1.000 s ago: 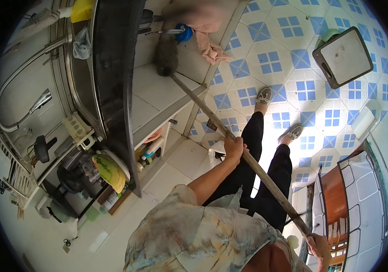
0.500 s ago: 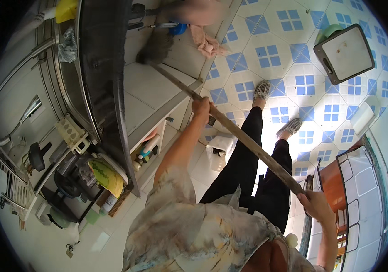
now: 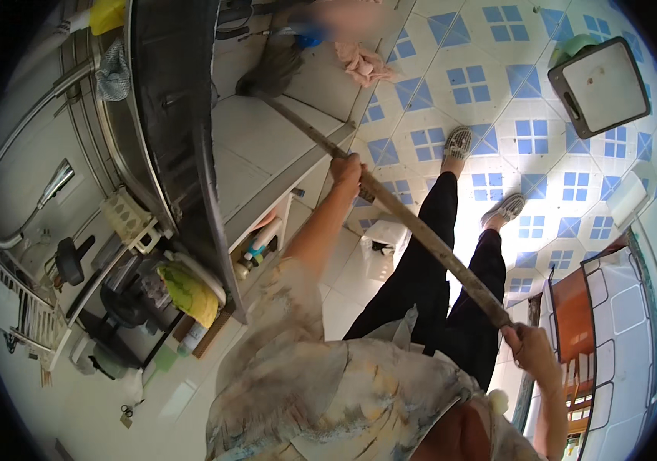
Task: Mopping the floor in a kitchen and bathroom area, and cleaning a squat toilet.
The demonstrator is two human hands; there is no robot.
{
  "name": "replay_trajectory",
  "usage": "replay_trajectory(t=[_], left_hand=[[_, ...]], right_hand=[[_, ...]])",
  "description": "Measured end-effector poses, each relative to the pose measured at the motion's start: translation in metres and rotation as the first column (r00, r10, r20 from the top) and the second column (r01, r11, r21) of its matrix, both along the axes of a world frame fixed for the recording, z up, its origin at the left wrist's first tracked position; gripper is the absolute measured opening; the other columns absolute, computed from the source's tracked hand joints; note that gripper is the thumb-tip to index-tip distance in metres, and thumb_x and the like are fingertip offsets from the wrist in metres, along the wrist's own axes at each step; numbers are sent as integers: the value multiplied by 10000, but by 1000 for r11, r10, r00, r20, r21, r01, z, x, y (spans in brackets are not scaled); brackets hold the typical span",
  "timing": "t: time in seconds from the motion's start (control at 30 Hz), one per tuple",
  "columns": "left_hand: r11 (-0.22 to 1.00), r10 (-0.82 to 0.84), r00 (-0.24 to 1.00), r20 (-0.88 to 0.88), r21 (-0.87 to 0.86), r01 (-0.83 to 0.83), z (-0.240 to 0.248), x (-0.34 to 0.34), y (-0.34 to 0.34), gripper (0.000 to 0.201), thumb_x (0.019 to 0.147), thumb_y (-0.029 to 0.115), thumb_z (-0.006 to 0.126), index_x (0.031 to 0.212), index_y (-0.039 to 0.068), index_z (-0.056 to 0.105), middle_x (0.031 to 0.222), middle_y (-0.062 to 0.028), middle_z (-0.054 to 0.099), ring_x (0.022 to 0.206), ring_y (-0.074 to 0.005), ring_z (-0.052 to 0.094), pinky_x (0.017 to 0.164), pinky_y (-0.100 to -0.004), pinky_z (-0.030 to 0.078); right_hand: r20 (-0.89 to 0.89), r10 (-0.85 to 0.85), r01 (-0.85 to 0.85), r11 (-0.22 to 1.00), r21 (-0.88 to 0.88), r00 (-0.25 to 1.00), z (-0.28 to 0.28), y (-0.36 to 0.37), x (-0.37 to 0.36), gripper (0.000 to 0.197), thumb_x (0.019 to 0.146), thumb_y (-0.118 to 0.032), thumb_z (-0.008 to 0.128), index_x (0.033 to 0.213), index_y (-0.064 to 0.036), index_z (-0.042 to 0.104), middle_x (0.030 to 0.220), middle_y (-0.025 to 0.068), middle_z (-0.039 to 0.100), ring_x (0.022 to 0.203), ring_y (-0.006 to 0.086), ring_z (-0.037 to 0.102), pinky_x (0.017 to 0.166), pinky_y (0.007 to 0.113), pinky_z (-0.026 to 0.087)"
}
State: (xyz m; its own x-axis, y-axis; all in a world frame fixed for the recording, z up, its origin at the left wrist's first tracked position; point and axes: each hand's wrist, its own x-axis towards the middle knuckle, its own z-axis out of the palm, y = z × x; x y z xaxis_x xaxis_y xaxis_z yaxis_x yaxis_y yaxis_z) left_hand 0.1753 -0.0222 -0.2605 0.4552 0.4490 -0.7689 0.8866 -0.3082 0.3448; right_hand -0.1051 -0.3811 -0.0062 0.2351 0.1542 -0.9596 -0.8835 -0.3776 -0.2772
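Observation:
With both hands I hold a mop by its long wooden pole point(image 3: 432, 242), which slants across my body from lower right to upper left. My left hand point(image 3: 348, 173) is wrapped round it partway along. My right hand point(image 3: 530, 349) grips the near end, by my hip. The mop's dark grey shaggy head point(image 3: 276, 67) lies on pale tiles in the recess under the counter. Beside it are a blue round thing point(image 3: 309, 37), partly blurred, and a crumpled pink cloth point(image 3: 363, 64).
A dark counter edge point(image 3: 179, 154) with a sink runs along my left. Below it, a small shelf holds bottles point(image 3: 259, 244). A white bag point(image 3: 382, 250) stands near my legs. A rectangular board point(image 3: 603, 86) lies over a green tub at far right. A white cabinet point(image 3: 624, 338) stands right.
The whole view has shifted slightly, so the floor and counter sit further right. Both hands keep their grip on the pole, and the mop head stays in the recess.

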Motion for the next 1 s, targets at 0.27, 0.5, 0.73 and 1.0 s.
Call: replay_trajectory(t=[0.27, 0.5, 0.73, 1.0], left_hand=[[996, -46, 994, 98, -71, 54, 47, -92, -77, 122, 803, 84, 526, 842, -30, 545, 633, -101, 560, 524, -203, 575, 491, -335, 484], [998, -13, 1000, -18, -66, 12, -2, -18, -9, 114, 830, 72, 520, 757, -16, 524, 647, -105, 552, 509, -220, 562, 470, -367, 498], [994, -82, 996, -31, -74, 79, 9, -45, -15, 158, 804, 78, 563, 821, -71, 514, 671, -147, 599, 481, -200, 570, 464, -334, 500], [980, 76, 997, 13, -184, -73, 60, -100, -91, 209, 802, 57, 536, 894, -113, 459, 576, -134, 536, 450, -243, 582, 410, -384, 523]], right_hand=[[-384, 64, -46, 997, 56, 921, 60, -90, -75, 478, 886, -428, 568, 809, 35, 657, 556, 178, 560, 521, 296, 600, 525, 404, 456], [-116, 34, -28, 998, 52, 993, 4, -13, -13, 454, 925, -426, 559, 900, 14, 667, 733, 261, 626, 744, 447, 624, 631, 450, 486], [-162, 82, -71, 995, 76, 983, 4, -37, -41, 543, 908, -462, 549, 768, 54, 644, 521, 178, 550, 479, 314, 577, 511, 410, 441], [-200, 96, -95, 995, 15, 975, 61, -86, -81, 415, 922, -337, 511, 766, 21, 653, 447, 65, 460, 393, 154, 507, 413, 339, 383]])
